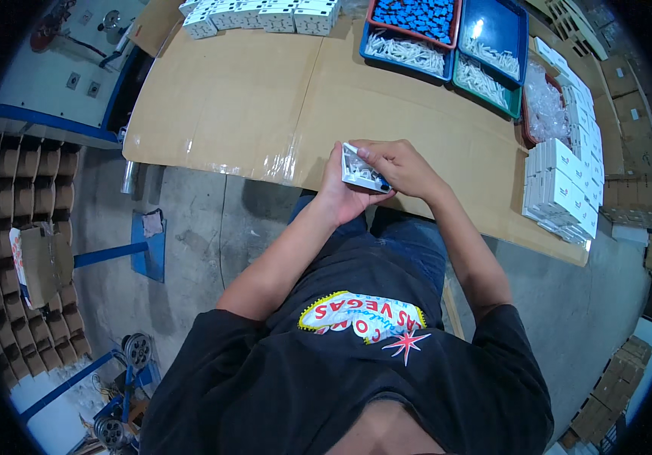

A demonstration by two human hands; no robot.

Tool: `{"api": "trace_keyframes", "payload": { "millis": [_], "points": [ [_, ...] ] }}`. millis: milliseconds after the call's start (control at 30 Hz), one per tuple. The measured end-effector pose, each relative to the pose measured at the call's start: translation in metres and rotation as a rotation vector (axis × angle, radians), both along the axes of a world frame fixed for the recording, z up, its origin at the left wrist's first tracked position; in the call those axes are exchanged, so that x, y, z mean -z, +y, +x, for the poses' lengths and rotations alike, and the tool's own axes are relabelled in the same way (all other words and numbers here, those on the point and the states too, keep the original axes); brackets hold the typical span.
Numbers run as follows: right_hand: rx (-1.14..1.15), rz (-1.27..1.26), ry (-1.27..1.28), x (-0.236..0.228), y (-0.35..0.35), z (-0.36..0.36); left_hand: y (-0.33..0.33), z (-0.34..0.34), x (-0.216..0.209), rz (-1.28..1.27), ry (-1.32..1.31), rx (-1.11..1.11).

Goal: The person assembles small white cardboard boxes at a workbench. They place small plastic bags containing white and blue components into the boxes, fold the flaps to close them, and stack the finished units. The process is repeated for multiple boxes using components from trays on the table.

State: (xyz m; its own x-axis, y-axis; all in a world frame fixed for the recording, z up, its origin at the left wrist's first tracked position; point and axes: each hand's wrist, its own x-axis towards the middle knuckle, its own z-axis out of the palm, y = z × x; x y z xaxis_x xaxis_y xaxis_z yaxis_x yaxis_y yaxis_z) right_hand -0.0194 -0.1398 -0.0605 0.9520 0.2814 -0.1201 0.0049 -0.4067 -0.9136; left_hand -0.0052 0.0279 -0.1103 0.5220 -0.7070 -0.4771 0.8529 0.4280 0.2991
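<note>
Holding a small white box (358, 174) close to the body, a person seated at a cardboard-covered table (227, 106) works just off its near edge with both bare hands. The left hand (333, 191) cradles the box from its left side and from below; the right hand (405, 168) closes over the upper right, its thumb pressed against the rim. Whether the right fingertips also pinch anything inside cannot be told.

The box's open side faces up, showing pale contents and a dark blue piece (384, 184) at the lower right corner. That suggests a job midway: something is in, but the box is not yet closed. Whether its contents are complete is too small to judge.

Farther off, a red tray (459, 19) of blue pieces sits above a blue tray (405, 70) of white ones, beside a green tray (485, 101) with more white pieces. Supplies appear ample, so much may be left. White boxes stand stacked at the right edge (561, 186) and in a row along the far side (265, 17), apparently finished, though their insides are hidden.
</note>
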Motion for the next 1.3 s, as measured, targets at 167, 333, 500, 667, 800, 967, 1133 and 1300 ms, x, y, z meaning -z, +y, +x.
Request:
{"api": "trace_keyframes", "payload": {
  "millis": [167,333,500,667,800,967,1133,1300],
  "points": [
    [0.042,0.024,-0.032,0.025,0.003,-0.011,0.002,-0.003,0.012,0.034,0.026,0.043],
    [0.083,0.062,-0.088,0.035,0.012,-0.020,0.004,-0.008,0.027,0.057,0.000,0.087],
    [0.035,0.029,-0.075,0.033,0.010,-0.024,0.004,-0.009,0.027,0.088,-0.006,0.109],
    [0.066,0.008,-0.216,0.050,0.013,-0.030,0.001,-0.012,0.020,0.101,-0.008,0.055],
    [0.079,0.090,-0.162,0.047,0.016,-0.032,0.002,-0.009,0.015,0.166,-0.046,0.068],
    [0.069,0.039,-0.186,0.049,0.015,-0.034,0.004,-0.010,0.017,0.182,-0.067,0.055],
    [0.106,0.085,-0.127,0.047,0.013,-0.032,0.002,-0.006,0.010,0.123,-0.046,0.032],
    [0.236,0.337,0.062,0.045,0.002,-0.027,0.001,0.005,0.003,-0.071,0.057,0.004]
  ]
}}
